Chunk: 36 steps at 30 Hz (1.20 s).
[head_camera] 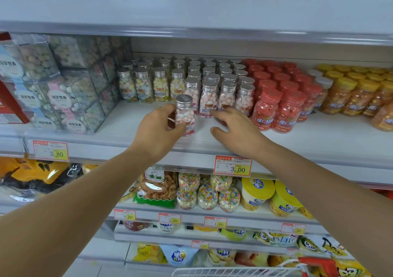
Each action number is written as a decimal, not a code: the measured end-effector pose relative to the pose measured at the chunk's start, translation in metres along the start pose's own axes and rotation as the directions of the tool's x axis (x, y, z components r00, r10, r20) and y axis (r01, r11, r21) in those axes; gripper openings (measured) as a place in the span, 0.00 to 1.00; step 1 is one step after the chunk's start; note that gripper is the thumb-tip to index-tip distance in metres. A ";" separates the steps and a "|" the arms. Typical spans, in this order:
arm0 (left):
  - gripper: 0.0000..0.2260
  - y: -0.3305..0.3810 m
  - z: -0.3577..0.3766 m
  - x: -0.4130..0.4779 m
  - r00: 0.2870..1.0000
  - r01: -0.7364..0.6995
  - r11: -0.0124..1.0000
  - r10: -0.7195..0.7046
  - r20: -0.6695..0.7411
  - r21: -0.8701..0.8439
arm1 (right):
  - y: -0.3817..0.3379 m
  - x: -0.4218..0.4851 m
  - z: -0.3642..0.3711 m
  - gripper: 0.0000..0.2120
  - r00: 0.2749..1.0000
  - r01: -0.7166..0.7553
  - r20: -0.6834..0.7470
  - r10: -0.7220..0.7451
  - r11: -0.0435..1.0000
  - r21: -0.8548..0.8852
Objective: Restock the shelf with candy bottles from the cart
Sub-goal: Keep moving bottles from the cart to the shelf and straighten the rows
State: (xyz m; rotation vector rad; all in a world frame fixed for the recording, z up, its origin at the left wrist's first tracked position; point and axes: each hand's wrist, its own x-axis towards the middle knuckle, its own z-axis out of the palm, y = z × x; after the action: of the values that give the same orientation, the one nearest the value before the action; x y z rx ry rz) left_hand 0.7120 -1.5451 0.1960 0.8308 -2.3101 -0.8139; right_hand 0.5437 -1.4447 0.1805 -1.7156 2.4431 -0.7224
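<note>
**One candy bottle (185,115) between two hands at the shelf (127,123)**

Left hand (158,132) gripped the bottle from its left side, thumb and fingers curled round the clear body, with the silver cap upright. Whether its base sat on the white board or just above it could not be told. Right hand (236,130) lay just beside the bottle on its right, fingers stretched out and loosely spread, thumb held apart, holding nothing. Its fingertips (214,113) reached the foot of the front row of silver-capped bottles (226,81); contact there was unclear.

That block of silver-capped bottles stood close behind the held one, several rows deep. Red bottles (265,106) crowded against the block on the right, with orange bottles (340,98) under yellow caps beyond them. Stacked clear boxes (70,98) of sweets closed off the left side, leaving a bare strip of board in front. A price tag (232,166) hung on the shelf edge under the right wrist.

Below, both forearms crossed in front of a lower tier holding small jars (207,196) of coloured sweets, yellow-lidded tubs (257,191) and a noodle bag (157,189), covering part of it. Only a white wire rim of the cart (234,272) showed at the bottom edge, its contents cut off. Back rows of bottles were blurred, and the label print was too soft to read.
</note>
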 end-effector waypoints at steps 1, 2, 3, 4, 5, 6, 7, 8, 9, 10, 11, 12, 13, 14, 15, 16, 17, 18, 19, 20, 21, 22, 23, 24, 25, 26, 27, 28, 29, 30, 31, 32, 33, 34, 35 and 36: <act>0.06 0.001 0.001 0.001 1.000 0.001 1.000 -0.001 0.000 -0.004 | 0.000 -0.001 -0.001 0.24 1.000 0.006 -0.017 -0.006 1.000 0.010; 0.07 0.002 0.002 0.001 1.000 0.000 1.000 0.000 0.001 -0.006 | 0.001 -0.004 -0.002 0.23 0.998 0.018 -0.054 -0.017 1.000 0.025; 0.08 0.004 0.004 0.002 1.000 -0.001 1.000 0.001 0.004 -0.009 | 0.003 -0.008 -0.005 0.21 0.993 0.040 -0.110 -0.035 0.998 0.045; 0.09 0.005 0.005 0.002 1.000 0.000 1.000 0.000 0.009 -0.014 | 0.006 -0.013 -0.008 0.18 0.982 0.072 -0.179 -0.061 0.996 0.060; 0.09 0.007 0.008 0.004 1.000 0.000 1.000 0.000 0.018 -0.024 | 0.010 -0.020 -0.013 0.16 0.966 0.106 -0.244 -0.088 0.992 0.063; 0.10 0.009 0.011 0.004 1.000 0.000 0.999 0.001 0.029 -0.037 | 0.015 -0.027 -0.017 0.14 0.948 0.136 -0.299 -0.113 0.989 0.057; 0.10 0.011 0.015 0.005 0.999 -0.002 0.999 0.004 0.041 -0.048 | 0.021 -0.035 -0.022 0.13 0.931 0.158 -0.341 -0.134 0.987 0.044; 0.11 0.015 0.019 0.006 0.999 -0.005 0.999 0.008 0.050 -0.051 | 0.026 -0.043 -0.026 0.12 0.917 0.168 -0.370 -0.147 0.985 0.024; 0.12 0.019 0.025 0.006 0.998 -0.008 0.999 0.010 0.056 -0.047 | 0.032 -0.052 -0.030 0.12 0.908 0.167 -0.390 -0.154 0.986 -0.002; 0.13 0.025 0.030 0.007 0.998 -0.010 0.999 0.013 0.057 -0.042 | 0.038 -0.059 -0.033 0.11 0.900 0.158 -0.407 -0.159 0.987 -0.035; 0.14 0.031 0.037 0.007 0.999 -0.013 0.999 0.015 0.051 -0.039 | 0.044 -0.066 -0.035 0.11 0.891 0.150 -0.421 -0.168 0.986 -0.074; 0.15 0.037 0.043 0.007 0.999 -0.016 0.999 0.017 0.043 -0.039 | 0.050 -0.072 -0.036 0.11 0.885 0.145 -0.430 -0.180 0.983 -0.112; 0.15 0.044 0.049 0.007 0.999 -0.019 0.999 0.020 0.034 -0.036 | 0.056 -0.076 -0.038 0.12 0.882 0.140 -0.433 -0.188 0.980 -0.142; 0.16 0.049 0.055 0.008 0.999 -0.021 0.999 0.021 0.025 -0.030 | 0.061 -0.079 -0.039 0.13 0.881 0.131 -0.434 -0.189 0.978 -0.160; 0.16 0.055 0.061 0.009 1.000 -0.018 1.000 0.018 0.016 -0.025 | 0.067 -0.081 -0.040 0.13 0.881 0.119 -0.436 -0.184 0.978 -0.173; 0.16 0.060 0.067 0.010 1.000 -0.012 1.000 0.012 0.007 -0.022 | 0.072 -0.083 -0.041 0.14 0.883 0.104 -0.435 -0.177 0.977 -0.186; 0.16 0.063 0.071 0.011 1.000 -0.004 1.000 0.004 -0.004 -0.021 | 0.077 -0.084 -0.042 0.15 0.888 0.088 -0.427 -0.169 0.975 -0.204; 0.14 0.067 0.076 0.012 1.000 0.004 1.000 -0.004 -0.016 -0.020 | 0.081 -0.087 -0.042 0.17 0.897 0.078 -0.409 -0.166 0.972 -0.224; 0.13 0.070 0.079 0.012 0.999 0.011 1.000 -0.012 -0.030 -0.019 | 0.084 -0.089 -0.041 0.19 0.908 0.076 -0.384 -0.168 0.967 -0.244; 0.12 0.073 0.082 0.012 0.999 0.016 1.000 -0.017 -0.043 -0.019 | 0.086 -0.093 -0.039 0.20 0.919 0.081 -0.354 -0.173 0.962 -0.259; 0.11 0.076 0.085 0.012 0.998 0.023 1.000 -0.024 -0.055 -0.015 | 0.087 -0.096 -0.037 0.21 0.929 0.089 -0.326 -0.177 0.959 -0.269; 0.11 0.079 0.086 0.011 0.997 0.032 0.999 -0.033 -0.064 -0.009 | 0.089 -0.099 -0.035 0.22 0.934 0.094 -0.307 -0.182 0.956 -0.279; 0.11 0.080 0.087 0.011 0.997 0.042 0.999 -0.042 -0.072 -0.003 | 0.090 -0.101 -0.033 0.23 0.936 0.096 -0.300 -0.185 0.953 -0.288; 0.10 0.082 0.087 0.010 0.996 0.048 0.999 -0.047 -0.077 0.003 | 0.090 -0.103 -0.033 0.24 0.936 0.093 -0.301 -0.183 0.952 -0.292; 0.09 0.083 0.087 0.010 0.996 0.049 0.999 -0.048 -0.080 0.013 | 0.090 -0.103 -0.033 0.24 0.936 0.089 -0.303 -0.180 0.953 -0.290; 0.08 0.083 0.087 0.010 0.996 0.049 0.998 -0.047 -0.081 0.026 | 0.090 -0.102 -0.033 0.23 0.935 0.090 -0.306 -0.180 0.954 -0.287; 0.07 0.083 0.087 0.009 0.996 0.049 0.998 -0.046 -0.079 0.036 | 0.090 -0.102 -0.033 0.23 0.931 0.096 -0.312 -0.187 0.953 -0.286; 0.06 0.084 0.087 0.009 0.996 0.049 0.998 -0.046 -0.078 0.042 | 0.090 -0.102 -0.033 0.22 0.926 0.104 -0.320 -0.199 0.952 -0.289; 0.06 0.083 0.088 0.008 0.996 0.050 0.998 -0.046 -0.078 0.045 | 0.090 -0.102 -0.032 0.21 0.922 0.109 -0.326 -0.207 0.949 -0.296; 0.06 0.083 0.089 0.008 0.996 0.051 0.998 -0.047 -0.080 0.047 | 0.091 -0.102 -0.032 0.21 0.920 0.109 -0.330 -0.212 0.947 -0.303; 0.06 0.083 0.089 0.009 0.995 0.054 0.997 -0.050 -0.082 0.048 | 0.091 -0.102 -0.032 0.21 0.919 0.107 -0.332 -0.212 0.946 -0.307; 0.06 0.084 0.090 0.008 0.995 0.057 0.997 -0.053 -0.082 0.052 | 0.091 -0.102 -0.031 0.21 0.919 0.105 -0.333 -0.211 0.945 -0.308; 0.06 0.084 0.090 0.009 0.995 0.061 0.996 -0.056 -0.082 0.059 | 0.091 -0.102 -0.031 0.21 0.919 0.103 -0.333 -0.210 0.945 -0.309; 0.06 0.085 0.091 0.009 0.995 0.065 0.996 -0.059 -0.083 0.067 | 0.091 -0.101 -0.030 0.21 0.918 0.101 -0.336 -0.210 0.944 -0.313; 0.06 0.085 0.091 0.009 0.995 0.068 0.995 -0.062 -0.084 0.078 | 0.092 -0.101 -0.030 0.21 0.916 0.100 -0.340 -0.212 0.943 -0.319; 0.06 0.085 0.092 0.009 0.995 0.069 0.993 -0.062 -0.080 0.091 | 0.093 -0.100 -0.029 0.21 0.914 0.099 -0.346 -0.214 0.941 -0.322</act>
State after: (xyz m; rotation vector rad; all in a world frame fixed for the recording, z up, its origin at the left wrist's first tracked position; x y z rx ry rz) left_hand 0.6146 -1.4659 0.1961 0.9672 -2.2775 -0.6929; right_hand 0.4911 -1.3196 0.1477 -2.0760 2.8157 -0.7989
